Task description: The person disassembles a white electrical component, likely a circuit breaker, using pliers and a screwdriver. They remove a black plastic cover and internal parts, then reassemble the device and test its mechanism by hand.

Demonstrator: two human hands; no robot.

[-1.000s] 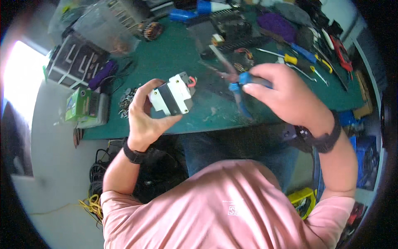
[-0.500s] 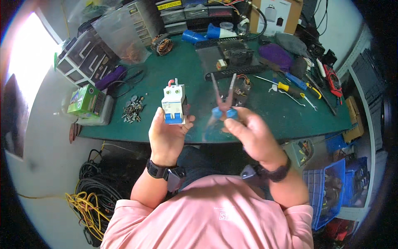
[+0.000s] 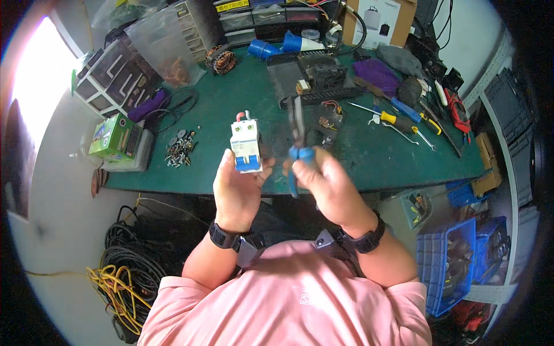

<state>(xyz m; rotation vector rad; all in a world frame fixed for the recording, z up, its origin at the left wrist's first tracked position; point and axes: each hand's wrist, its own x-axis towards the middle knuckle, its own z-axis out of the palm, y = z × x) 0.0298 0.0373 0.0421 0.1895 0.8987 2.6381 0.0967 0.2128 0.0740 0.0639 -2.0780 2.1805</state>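
Observation:
Upright in my left hand (image 3: 238, 190) is a white two-pole circuit breaker (image 3: 246, 144) with blue toggles at its lower end. A red and a pale wire end stick out of its top. To its right, my right hand (image 3: 334, 187) grips long-nose pliers (image 3: 298, 130) by their blue handles. The jaws point away from me and look nearly closed, smeared by motion. The pliers and the breaker are apart. Both hands are above the near edge of the green table (image 3: 219, 101).
Loose screws (image 3: 182, 150) lie left of the breaker, near a green box (image 3: 117, 140). Farther back sits a black electronic unit (image 3: 288, 75). Screwdrivers (image 3: 392, 119), a spanner (image 3: 426, 140) and a red multimeter (image 3: 459, 109) lie to the right. Blue crates (image 3: 441, 265) stand below.
My right hand has moved left, bringing the pliers nearer the breaker. Their jaws were spread and now look nearly closed. The breaker has shifted slightly right with my left hand.

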